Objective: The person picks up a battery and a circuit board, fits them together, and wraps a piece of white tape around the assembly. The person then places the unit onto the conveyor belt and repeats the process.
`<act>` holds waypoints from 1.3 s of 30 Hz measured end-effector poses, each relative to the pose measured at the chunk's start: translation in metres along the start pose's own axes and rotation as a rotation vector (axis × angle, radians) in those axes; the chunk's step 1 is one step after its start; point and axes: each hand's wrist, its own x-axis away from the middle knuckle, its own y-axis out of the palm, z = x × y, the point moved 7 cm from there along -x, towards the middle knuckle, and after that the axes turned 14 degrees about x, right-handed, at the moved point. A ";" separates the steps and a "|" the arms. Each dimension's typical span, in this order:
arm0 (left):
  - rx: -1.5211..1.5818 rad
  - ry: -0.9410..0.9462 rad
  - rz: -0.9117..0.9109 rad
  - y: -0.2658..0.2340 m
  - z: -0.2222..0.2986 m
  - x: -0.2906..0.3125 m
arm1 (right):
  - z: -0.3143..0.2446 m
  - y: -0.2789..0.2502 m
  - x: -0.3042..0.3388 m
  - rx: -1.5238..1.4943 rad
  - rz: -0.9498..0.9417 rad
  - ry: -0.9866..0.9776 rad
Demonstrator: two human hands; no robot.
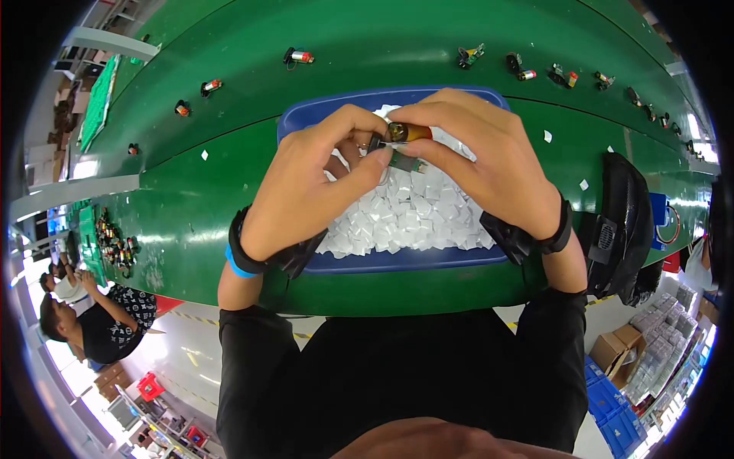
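Both of my hands meet over a blue tray [397, 264] filled with small white square pieces [405, 214]. Between the fingertips is a small electronic assembly. It has an amber-wrapped cylindrical cell [413, 133], a green circuit board [405, 162] and a black part [375, 143]. My left hand [306, 180] pinches it by the black part. At the cell's side, my right hand [501, 153] closes thumb and fingers on the same assembly. Fingers partly hide its wires and whatever lies between the fingertips.
Similar assemblies [300, 57] lie spread along the far strip of the green bench [191, 252]. A black bag [623, 229] stands at the right. More assemblies [115, 241] are heaped at the left, by a seated person [99, 329]. Blue crates [612, 409] stand on the floor.
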 end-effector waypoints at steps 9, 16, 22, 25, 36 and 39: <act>0.028 -0.175 0.041 0.011 -0.008 -0.002 | -0.003 -0.005 0.001 -0.125 0.006 -0.038; 0.821 -0.262 -0.154 0.015 -0.018 -0.012 | -0.012 -0.012 0.001 -0.094 0.029 -0.207; 0.679 -0.228 -0.133 0.016 -0.014 -0.011 | -0.013 -0.014 0.003 -0.187 0.009 -0.132; 0.563 -0.188 -0.163 0.016 -0.010 -0.009 | -0.016 -0.013 0.008 -0.170 0.021 -0.115; 0.747 -0.375 -0.121 0.023 -0.005 -0.010 | -0.033 -0.024 0.010 -0.006 0.090 -0.338; 0.569 -0.312 -0.143 0.020 0.009 -0.004 | -0.030 -0.035 0.006 -0.034 0.093 -0.307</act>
